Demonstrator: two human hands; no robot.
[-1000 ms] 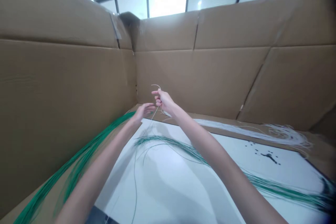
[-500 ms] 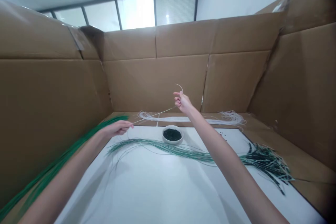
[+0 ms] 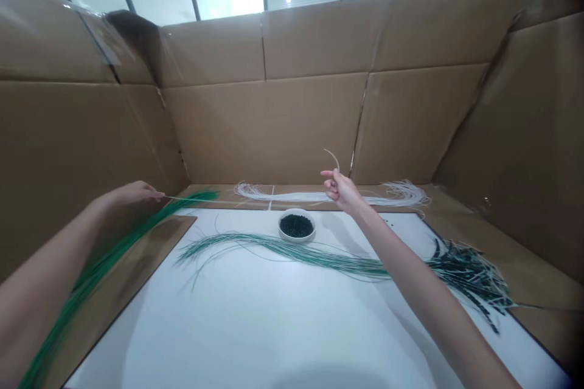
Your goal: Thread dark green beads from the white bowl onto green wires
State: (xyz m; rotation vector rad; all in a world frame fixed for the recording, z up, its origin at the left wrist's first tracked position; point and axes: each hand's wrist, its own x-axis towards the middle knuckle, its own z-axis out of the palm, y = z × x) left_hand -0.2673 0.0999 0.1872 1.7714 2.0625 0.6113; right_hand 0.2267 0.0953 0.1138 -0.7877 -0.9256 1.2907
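Note:
My right hand (image 3: 341,189) is raised over the back of the white table (image 3: 274,328), pinching one end of a thin white wire (image 3: 255,200) whose tip curls up above my fingers. My left hand (image 3: 132,192) is far out to the left, pinching the same wire, which runs taut between both hands. Below it lie a small white bowl of dark beads (image 3: 296,226) and a spread of green wires (image 3: 292,252). A bundle of white wires (image 3: 319,196) rests along the back edge.
Tall cardboard walls (image 3: 274,115) enclose the table on three sides. A long sheaf of green wires (image 3: 104,267) runs along the left wall. Dark-tipped green wire ends (image 3: 469,276) fan out at the right. Windows show above the back wall.
My hands have drawn apart: the left went far left, pulling the white wire taut, while the right stayed raised. The view swung right, bringing the bead bowl and right wall into sight.

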